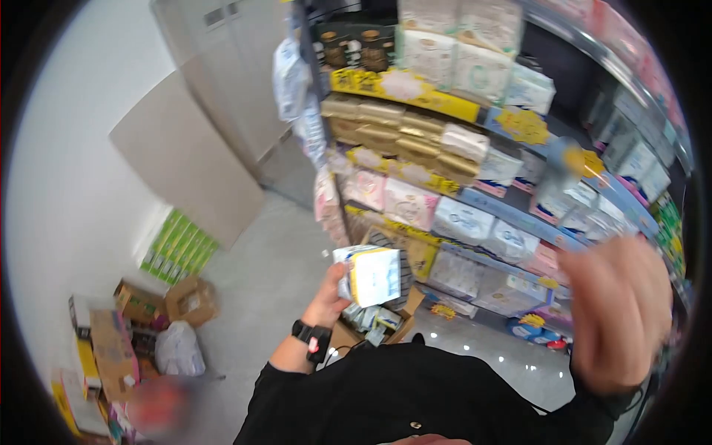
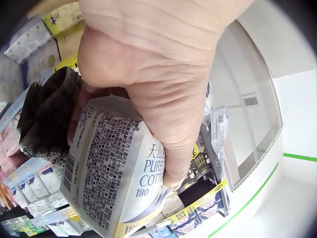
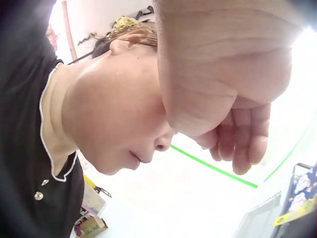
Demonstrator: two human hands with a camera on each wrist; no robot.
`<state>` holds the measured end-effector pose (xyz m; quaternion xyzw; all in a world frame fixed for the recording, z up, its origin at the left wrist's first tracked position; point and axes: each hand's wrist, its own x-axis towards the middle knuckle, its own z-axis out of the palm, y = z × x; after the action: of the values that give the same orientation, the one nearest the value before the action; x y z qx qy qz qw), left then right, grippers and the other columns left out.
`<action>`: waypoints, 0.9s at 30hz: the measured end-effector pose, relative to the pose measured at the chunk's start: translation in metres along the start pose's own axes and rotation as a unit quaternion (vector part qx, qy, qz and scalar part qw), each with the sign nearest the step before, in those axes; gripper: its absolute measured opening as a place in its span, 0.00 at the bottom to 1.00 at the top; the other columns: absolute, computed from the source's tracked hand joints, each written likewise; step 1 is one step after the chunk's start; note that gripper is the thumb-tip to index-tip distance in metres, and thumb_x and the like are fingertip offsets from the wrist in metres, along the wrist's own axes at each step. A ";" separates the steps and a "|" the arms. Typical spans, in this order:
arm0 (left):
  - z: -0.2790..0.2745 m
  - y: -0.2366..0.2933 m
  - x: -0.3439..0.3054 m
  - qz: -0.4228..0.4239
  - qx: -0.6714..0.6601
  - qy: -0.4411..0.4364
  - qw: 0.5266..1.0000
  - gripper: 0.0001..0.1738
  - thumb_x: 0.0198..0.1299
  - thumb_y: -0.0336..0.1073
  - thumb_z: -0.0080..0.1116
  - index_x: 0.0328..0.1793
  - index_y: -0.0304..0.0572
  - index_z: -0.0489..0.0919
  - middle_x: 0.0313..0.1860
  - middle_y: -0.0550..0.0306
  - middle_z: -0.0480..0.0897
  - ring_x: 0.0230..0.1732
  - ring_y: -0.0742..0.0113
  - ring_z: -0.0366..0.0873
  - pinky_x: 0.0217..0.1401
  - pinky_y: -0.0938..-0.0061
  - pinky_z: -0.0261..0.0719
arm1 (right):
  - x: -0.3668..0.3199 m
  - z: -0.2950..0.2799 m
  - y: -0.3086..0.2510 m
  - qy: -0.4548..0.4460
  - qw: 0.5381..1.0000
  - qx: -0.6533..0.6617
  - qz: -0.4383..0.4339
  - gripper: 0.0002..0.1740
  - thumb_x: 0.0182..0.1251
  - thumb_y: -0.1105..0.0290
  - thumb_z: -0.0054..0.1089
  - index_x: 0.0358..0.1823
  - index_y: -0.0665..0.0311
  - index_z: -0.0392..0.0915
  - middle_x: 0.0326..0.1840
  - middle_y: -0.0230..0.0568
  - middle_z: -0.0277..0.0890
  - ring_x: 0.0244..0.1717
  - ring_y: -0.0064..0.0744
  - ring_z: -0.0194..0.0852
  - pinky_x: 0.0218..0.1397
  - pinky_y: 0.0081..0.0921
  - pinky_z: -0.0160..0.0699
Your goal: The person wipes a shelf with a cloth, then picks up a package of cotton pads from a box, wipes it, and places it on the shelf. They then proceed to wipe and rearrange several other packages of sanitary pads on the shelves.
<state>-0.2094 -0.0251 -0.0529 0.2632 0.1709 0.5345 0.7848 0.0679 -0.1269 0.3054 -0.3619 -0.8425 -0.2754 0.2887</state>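
My left hand grips a white boxy pack with a yellow band, out in front of my body. In the left wrist view the pack shows a panel of small dark print and the words "PURE COTT" and "180"; thumb and fingers clasp opposite sides of it. Below that hand, a cardboard box holds several small packs. My right hand is raised at the right, blurred in the head view. Seen from the right wrist, its fingers hang loosely bent near my face, holding nothing.
Store shelves stocked with packaged goods stand ahead and to the right. Left on the floor are a green pack stack, opened cardboard boxes and a white plastic bag. A beige board leans at the wall.
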 end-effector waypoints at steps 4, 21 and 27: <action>-0.007 -0.003 0.005 -0.023 -0.018 0.014 0.999 0.47 0.51 0.60 0.69 0.68 0.34 0.68 0.62 0.49 0.78 0.60 0.57 0.78 0.63 0.60 0.77 | -0.030 0.045 0.126 -0.090 0.990 0.005 0.107 0.04 0.59 0.76 0.56 0.35 0.68 0.77 0.29 0.50 0.77 0.32 0.53 0.77 0.35 0.39 0.73; 0.010 -0.017 0.037 0.021 0.055 0.064 0.996 0.50 0.48 0.67 0.67 0.68 0.39 0.69 0.64 0.47 0.76 0.63 0.48 0.75 0.67 0.49 0.72 | 0.018 0.132 0.300 -0.305 0.910 0.083 0.267 0.34 0.58 0.62 0.62 0.62 0.80 0.68 0.45 0.55 0.82 0.48 0.48 0.80 0.52 0.34 0.78; 0.026 -0.015 0.039 0.038 0.074 0.071 0.994 0.49 0.47 0.67 0.67 0.68 0.40 0.70 0.64 0.48 0.76 0.64 0.49 0.74 0.68 0.49 0.70 | 0.025 0.153 0.302 -0.303 0.905 0.164 0.250 0.23 0.58 0.64 0.63 0.48 0.78 0.79 0.45 0.60 0.81 0.49 0.53 0.80 0.52 0.38 0.75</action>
<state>-0.1695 0.0009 -0.0403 0.2882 0.2548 0.5674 0.7280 0.2416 0.1644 0.2954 -0.5744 -0.8044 0.0711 0.1341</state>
